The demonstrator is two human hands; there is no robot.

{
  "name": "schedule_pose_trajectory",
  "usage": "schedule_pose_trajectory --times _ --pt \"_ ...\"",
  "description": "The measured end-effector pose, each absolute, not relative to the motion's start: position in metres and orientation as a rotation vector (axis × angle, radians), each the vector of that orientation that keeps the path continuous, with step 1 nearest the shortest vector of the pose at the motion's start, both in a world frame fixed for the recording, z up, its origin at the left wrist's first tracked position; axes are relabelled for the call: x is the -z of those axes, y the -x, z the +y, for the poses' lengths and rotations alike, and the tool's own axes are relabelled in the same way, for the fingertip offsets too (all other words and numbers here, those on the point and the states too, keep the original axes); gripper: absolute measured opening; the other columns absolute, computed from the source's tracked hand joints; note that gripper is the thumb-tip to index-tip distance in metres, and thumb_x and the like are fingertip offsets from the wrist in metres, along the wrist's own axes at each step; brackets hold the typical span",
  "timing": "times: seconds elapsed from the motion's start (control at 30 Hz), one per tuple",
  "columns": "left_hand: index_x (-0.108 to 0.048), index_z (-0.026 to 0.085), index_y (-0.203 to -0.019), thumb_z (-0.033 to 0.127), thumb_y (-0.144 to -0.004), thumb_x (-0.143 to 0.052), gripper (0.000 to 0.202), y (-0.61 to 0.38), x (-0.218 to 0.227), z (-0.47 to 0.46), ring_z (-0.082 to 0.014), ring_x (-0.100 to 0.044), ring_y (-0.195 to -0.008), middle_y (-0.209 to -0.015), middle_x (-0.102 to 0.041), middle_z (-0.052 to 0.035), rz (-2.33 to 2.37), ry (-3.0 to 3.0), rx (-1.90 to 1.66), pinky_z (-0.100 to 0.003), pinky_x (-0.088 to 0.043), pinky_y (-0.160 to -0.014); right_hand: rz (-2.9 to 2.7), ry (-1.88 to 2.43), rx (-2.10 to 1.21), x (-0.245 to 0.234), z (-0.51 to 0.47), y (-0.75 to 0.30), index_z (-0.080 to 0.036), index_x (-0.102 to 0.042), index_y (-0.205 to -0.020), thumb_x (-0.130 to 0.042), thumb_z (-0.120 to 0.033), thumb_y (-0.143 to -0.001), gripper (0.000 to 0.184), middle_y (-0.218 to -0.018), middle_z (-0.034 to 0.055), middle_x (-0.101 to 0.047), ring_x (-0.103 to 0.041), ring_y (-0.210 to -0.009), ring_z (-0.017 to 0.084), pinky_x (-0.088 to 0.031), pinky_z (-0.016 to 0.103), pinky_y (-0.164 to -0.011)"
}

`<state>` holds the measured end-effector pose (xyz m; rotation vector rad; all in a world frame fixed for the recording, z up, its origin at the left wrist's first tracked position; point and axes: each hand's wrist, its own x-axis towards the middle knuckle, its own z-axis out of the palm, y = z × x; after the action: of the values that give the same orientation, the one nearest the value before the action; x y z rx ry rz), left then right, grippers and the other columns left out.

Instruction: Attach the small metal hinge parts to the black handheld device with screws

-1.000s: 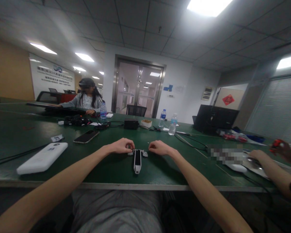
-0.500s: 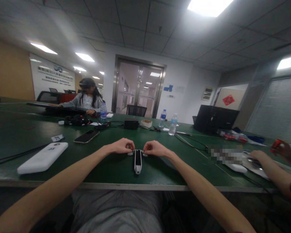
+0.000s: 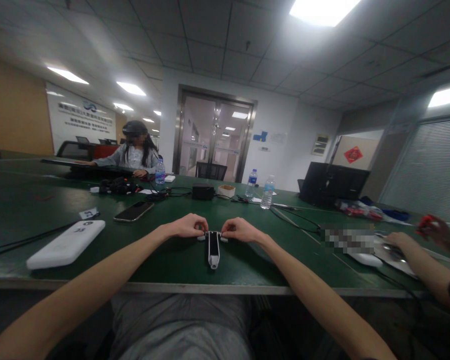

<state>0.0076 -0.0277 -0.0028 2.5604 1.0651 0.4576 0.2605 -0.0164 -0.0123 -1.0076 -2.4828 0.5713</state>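
Observation:
A narrow white item with a black top face [image 3: 213,245] lies lengthwise on the green table, its rounded tip pointing at me. Its exact kind does not show. Thin side parts stick out at its far end. My left hand [image 3: 192,226] pinches the left side part, thumb and fingers closed. On the opposite side, my right hand [image 3: 239,230] has a matching pinch on the right part. A small pale piece shows under the fingertips of each hand. The fingers partly hide where they grip.
Left of me lie a white power bank [image 3: 67,245] and a phone [image 3: 134,211]. Beyond my hands stand a black box [image 3: 203,191], a small open carton [image 3: 226,191] and water bottles [image 3: 267,193] among cables. A co-worker's hand [image 3: 401,244] works at the right; another person sits far left.
The pale pieces under my fingertips appear slightly tilted compared with before. Both my hands and the white-and-black item stay in place.

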Motion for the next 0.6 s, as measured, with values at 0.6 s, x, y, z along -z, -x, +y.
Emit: schedule_pose_trajectory --times 0.6 --pt "-0.066 0.015 -0.093 0.031 -0.074 -0.058 0.025 -0.0075 0.0025 -0.028 -0.0116 -0.054 -0.064 -0.074 -0.061 -0.0001 1.066 -2.532 -0.458 -0.018 -0.039 -0.056 -2.581 1.066 -0.425 0.0103 -0.0162 -0.2615 -0.017 -0.071 -0.09 -0.055 -0.037 -0.083 0.026 -0.083 0.0021 -0.07 -0.062 -0.073 0.014 -0.045 0.023 -0.069"
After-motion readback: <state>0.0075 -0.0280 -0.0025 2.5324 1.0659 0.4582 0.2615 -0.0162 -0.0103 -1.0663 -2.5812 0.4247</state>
